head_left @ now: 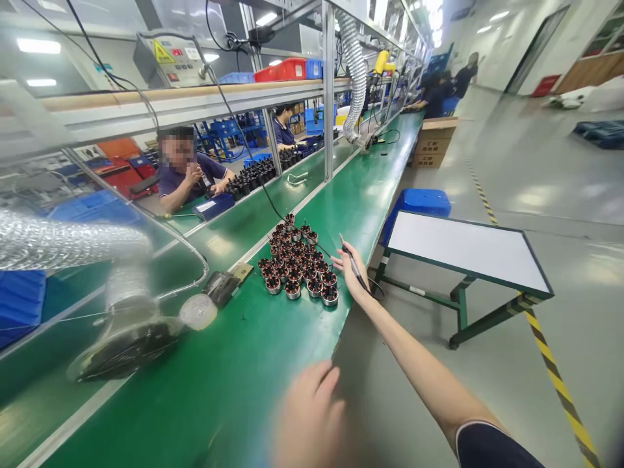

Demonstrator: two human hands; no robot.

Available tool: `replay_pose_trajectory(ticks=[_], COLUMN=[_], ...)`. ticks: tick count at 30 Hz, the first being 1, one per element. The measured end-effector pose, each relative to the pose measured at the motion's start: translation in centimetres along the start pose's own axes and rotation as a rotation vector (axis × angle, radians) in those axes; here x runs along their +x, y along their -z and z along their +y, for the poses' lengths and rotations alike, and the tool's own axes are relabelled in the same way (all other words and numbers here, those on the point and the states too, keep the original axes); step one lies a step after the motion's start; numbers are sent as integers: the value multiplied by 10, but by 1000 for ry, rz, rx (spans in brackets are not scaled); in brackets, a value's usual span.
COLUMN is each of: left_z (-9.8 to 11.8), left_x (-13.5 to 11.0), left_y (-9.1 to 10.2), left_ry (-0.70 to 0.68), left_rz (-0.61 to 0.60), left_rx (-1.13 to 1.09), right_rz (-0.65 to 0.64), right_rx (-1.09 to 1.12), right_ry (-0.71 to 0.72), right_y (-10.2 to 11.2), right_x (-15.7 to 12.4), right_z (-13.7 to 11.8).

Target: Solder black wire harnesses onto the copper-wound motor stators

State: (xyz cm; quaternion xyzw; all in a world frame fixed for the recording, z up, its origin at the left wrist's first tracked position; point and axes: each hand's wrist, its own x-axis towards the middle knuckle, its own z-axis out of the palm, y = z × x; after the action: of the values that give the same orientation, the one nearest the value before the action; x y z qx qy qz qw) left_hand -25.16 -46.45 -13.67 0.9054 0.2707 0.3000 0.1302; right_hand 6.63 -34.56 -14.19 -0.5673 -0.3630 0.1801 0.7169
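My right hand (351,270) reaches out over the bench's right edge, its fingers closed around a slim, dark pen-shaped corded tool (359,275). The tool's tip points up and away, and a black cable loops beside my wrist. Just left of that hand, a cluster of small motor stators (297,257) with copper windings, black tops and silvery rims stands on the green bench (234,390). My left hand (309,416) is low in the picture near the bench's front edge, smeared by motion, so its fingers cannot be read clearly.
A fume hose with a hood (129,344) lies at left, beside a round pale disc (197,312) and a dark block (221,286). A white-topped cart (468,250) and blue bin (424,201) stand right. Across the line, a person (188,166) sits near black parts (258,175).
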Motion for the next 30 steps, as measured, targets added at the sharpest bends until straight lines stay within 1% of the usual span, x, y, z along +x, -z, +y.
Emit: replay_pose_trajectory(ticks=[1, 3, 5, 7, 9, 12, 15, 18, 23, 27, 30], left_z=[2, 2, -1, -7, -14, -21, -26, -33, -50, -61, -70], left_x=[22, 66, 106, 132, 144, 141, 132, 125, 120, 111, 99], left_y=[-14, -38, -56, -70, -78, -81, -72, -60, -38, -17, 5], left_ry=[-57, -167, -240, -211, -203, -209, -178, -137, -63, -75, -119], left_rz=[-47, -201, -285, -311, -324, -327, -300, -272, -263, -290, -299], left_rx=[-24, -76, -98, -116, -134, -138, -126, -93, -20, 47, 64], right_rz=[-28, -70, -96, -117, -157, -168, -126, -34, 104, 113, 101], right_rx=[46, 98, 139, 217, 260, 284, 299, 303, 369, 305, 252], right_ry=[-30, -69, -104, -142, -165, -178, -172, -146, -80, -13, 14], right_y=[-8, -21, -28, -31, -31, -32, -39, -53, -79, -93, -94], right_x=[5, 11, 12, 11, 11, 11, 3, -12, -38, -51, -54], right_z=[1, 4, 6, 8, 10, 12, 10, 8, 5, 2, -1])
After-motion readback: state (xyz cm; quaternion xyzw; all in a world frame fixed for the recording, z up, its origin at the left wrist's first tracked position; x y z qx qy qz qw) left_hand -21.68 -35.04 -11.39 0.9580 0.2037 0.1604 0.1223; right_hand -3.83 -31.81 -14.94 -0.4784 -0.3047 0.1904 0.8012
